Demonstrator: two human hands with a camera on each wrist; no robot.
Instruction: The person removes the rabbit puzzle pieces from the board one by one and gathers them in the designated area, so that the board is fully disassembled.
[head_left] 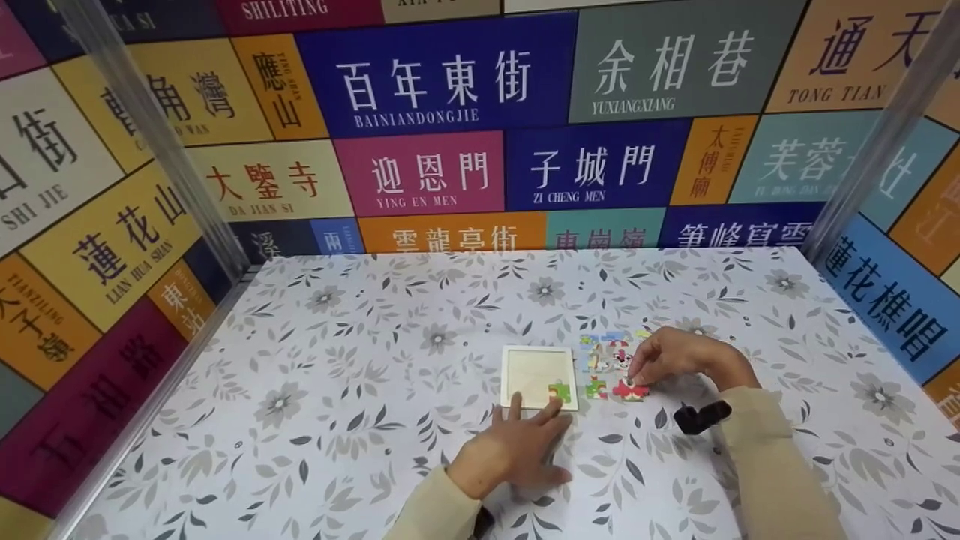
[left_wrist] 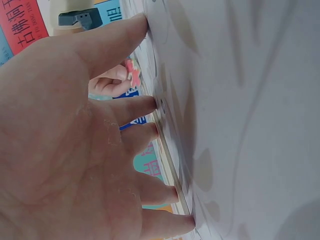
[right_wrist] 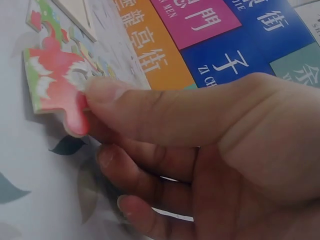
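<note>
My right hand [head_left: 679, 356] pinches a red puzzle piece [right_wrist: 57, 82] with white patches and a green edge between thumb and finger, tilted off the table in the right wrist view. My left hand [head_left: 517, 450] lies spread at the near edge of a square wooden puzzle tray [head_left: 536, 371], its fingertips touching the frame and the table. One green puzzle piece [head_left: 559, 392] sits in the tray's near right corner. Right of the tray lie several loose pieces, among them a small green and red piece [head_left: 595, 388] and a cluster with cartoon pictures [head_left: 598, 352].
A white tablecloth [head_left: 360, 390] with grey flowers and leaves covers the table. Behind it stands a wall of coloured sign panels [head_left: 435, 82]. Clear upright posts [head_left: 862, 150] rise at both back corners. A black wrist camera [head_left: 701, 417] is on the right wrist.
</note>
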